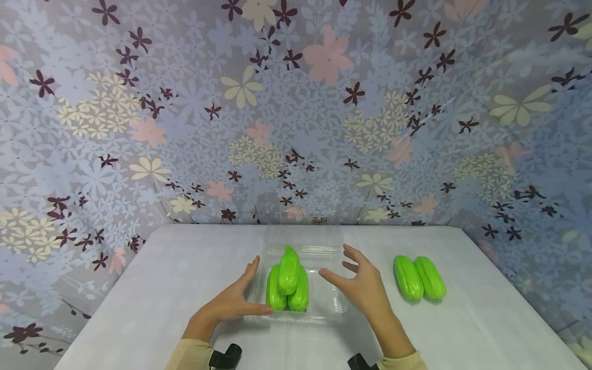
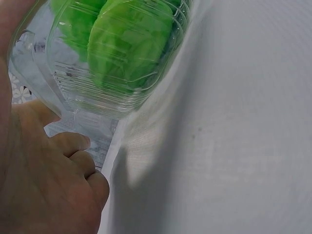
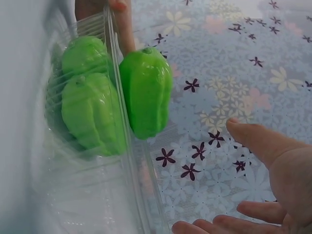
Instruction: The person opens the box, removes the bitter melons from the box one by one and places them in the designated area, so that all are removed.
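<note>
A clear plastic clamshell box (image 1: 326,303) stands lid-up on the table. Two glossy green peppers (image 3: 92,114) lie side by side within its left part. On top of them rests another green pepper (image 1: 289,270), its body rising above the rim. My left hand (image 1: 231,300) holds the box's left front corner, thumb at the front rim and fingers along the left side. The left wrist view shows that hand (image 2: 53,170) beside the box wall. Over the box's right side hovers my right hand (image 1: 365,288), fingers spread, nothing in it.
Two more green peppers (image 1: 420,278) lie together on the white table (image 1: 481,318), to the right of the right hand. The raised transparent lid (image 1: 302,235) is at the back of the box. A floral-patterned cloth (image 1: 296,128) hangs behind the table.
</note>
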Action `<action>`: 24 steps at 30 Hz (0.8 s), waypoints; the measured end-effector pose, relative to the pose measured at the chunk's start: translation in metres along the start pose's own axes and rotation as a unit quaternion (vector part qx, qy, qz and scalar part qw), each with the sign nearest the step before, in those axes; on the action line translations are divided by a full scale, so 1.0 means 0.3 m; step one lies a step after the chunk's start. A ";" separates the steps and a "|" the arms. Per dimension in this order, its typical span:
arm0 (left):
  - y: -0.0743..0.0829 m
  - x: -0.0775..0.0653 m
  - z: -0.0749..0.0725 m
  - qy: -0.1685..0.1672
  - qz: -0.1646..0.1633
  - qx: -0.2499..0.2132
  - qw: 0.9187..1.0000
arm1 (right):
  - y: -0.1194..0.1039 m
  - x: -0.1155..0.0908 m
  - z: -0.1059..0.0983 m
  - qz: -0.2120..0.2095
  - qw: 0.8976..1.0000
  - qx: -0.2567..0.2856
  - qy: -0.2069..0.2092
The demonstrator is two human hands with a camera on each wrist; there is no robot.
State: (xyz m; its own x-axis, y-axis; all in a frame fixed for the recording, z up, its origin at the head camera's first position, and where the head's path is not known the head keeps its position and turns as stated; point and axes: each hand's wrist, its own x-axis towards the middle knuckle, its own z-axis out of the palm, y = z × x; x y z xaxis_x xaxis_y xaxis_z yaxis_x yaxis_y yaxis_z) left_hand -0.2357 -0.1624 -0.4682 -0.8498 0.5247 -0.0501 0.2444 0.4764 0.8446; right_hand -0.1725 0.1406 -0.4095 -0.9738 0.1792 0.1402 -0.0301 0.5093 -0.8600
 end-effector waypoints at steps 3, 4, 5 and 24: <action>-0.002 0.000 0.000 0.001 0.000 -0.001 1.000 | -0.003 -0.002 0.008 -0.007 1.000 0.010 -0.006; -0.003 0.001 0.000 0.001 0.000 -0.001 1.000 | -0.004 -0.003 0.011 -0.009 1.000 0.013 -0.008; -0.003 0.001 0.000 0.001 0.000 0.000 1.000 | -0.005 -0.004 0.014 -0.010 1.000 0.016 -0.010; -0.004 0.004 0.001 0.004 -0.002 0.000 1.000 | -0.014 -0.018 0.068 -0.025 0.999 0.038 -0.029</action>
State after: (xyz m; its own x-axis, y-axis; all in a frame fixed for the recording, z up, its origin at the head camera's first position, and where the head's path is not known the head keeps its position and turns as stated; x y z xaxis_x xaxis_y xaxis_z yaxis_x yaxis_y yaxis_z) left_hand -0.2371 -0.1622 -0.4694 -0.8549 0.5164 -0.0498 0.2398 0.4785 0.8447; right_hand -0.1718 0.1204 -0.4166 -0.9818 0.1058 0.1576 -0.0939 0.4507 -0.8877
